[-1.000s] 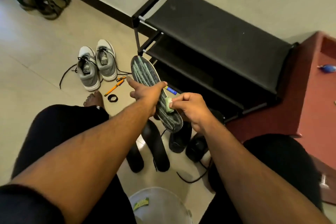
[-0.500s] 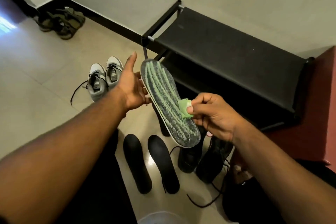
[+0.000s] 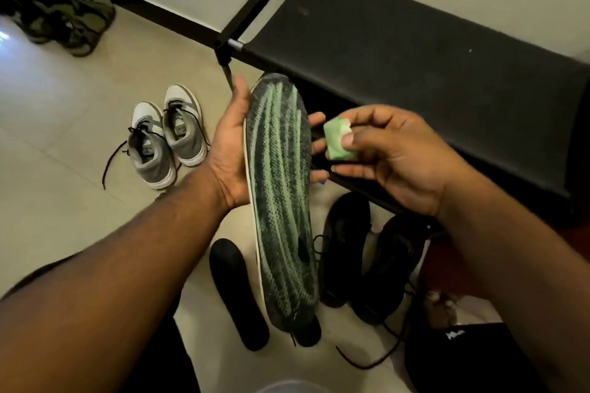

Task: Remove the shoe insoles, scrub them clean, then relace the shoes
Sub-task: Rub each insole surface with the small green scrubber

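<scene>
Green-striped insole [image 3: 281,188]: likely light, flexible; left hand [image 3: 230,150] cradles its forefoot edges. Right hand [image 3: 392,156] beside it pinches green soap piece [image 3: 339,139].

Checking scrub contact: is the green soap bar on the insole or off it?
Off. The right hand pinches the soap bar beside the insole, clear of its right edge.

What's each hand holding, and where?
Left hand cradles the green-striped insole around its forefoot, fingers behind. Right hand pinches a small green soap piece by its edges.
</scene>
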The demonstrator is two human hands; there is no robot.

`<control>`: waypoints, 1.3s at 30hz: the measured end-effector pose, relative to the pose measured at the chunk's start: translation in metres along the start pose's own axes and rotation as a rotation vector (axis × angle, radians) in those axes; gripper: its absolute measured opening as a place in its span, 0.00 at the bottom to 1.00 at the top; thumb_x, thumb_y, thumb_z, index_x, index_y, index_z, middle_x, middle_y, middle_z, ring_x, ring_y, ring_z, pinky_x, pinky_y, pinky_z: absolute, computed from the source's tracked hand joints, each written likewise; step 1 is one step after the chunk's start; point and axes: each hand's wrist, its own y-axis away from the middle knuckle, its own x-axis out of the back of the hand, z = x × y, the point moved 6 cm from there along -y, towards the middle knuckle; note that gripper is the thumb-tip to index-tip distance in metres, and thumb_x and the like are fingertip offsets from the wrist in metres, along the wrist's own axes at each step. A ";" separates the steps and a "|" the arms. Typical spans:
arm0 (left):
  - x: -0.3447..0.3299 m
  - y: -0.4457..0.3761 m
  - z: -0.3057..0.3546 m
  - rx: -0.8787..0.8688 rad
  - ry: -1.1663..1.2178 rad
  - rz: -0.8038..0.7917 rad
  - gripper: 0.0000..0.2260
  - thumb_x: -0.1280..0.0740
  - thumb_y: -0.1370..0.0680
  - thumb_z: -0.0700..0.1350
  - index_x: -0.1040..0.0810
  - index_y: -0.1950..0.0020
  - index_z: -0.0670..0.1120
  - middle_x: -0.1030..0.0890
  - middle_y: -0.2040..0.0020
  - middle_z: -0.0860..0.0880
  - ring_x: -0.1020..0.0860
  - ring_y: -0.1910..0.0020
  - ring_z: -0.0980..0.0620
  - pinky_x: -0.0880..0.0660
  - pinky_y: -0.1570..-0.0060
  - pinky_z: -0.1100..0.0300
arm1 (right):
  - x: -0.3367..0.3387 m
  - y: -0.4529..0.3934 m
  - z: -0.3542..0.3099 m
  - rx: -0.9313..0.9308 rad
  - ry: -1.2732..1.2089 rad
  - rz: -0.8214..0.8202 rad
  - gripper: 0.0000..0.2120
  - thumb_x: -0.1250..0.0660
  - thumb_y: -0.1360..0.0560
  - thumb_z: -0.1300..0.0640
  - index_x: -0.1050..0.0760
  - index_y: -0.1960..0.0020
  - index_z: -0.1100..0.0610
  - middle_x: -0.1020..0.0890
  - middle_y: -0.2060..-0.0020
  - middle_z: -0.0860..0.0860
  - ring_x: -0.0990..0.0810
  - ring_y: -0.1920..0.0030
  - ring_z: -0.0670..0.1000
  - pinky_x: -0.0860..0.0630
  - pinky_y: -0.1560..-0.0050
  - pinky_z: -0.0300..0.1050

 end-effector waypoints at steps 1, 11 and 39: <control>-0.002 -0.001 -0.012 0.046 -0.022 -0.012 0.42 0.54 0.26 0.76 0.26 0.31 0.46 0.20 0.37 0.41 0.19 0.43 0.39 0.25 0.45 0.31 | 0.005 0.000 -0.005 0.030 0.058 0.055 0.09 0.35 0.26 0.70 0.22 0.50 0.60 0.16 0.50 0.62 0.16 0.52 0.63 0.21 0.58 0.45; -0.013 0.003 -0.062 0.252 -0.043 -0.121 0.39 0.52 0.26 0.74 0.22 0.33 0.46 0.22 0.34 0.41 0.22 0.39 0.37 0.29 0.42 0.32 | 0.017 0.000 -0.035 0.375 0.677 0.319 0.03 0.27 0.27 0.61 0.15 0.57 0.55 0.16 0.61 0.48 0.17 0.62 0.46 0.22 0.64 0.38; -0.031 -0.018 -0.060 0.303 -0.109 -0.022 0.40 0.55 0.25 0.74 0.22 0.34 0.46 0.17 0.42 0.41 0.18 0.45 0.38 0.24 0.48 0.35 | 0.029 -0.005 -0.033 0.467 0.702 0.445 0.05 0.28 0.26 0.62 0.16 0.55 0.53 0.17 0.62 0.42 0.18 0.59 0.42 0.22 0.60 0.37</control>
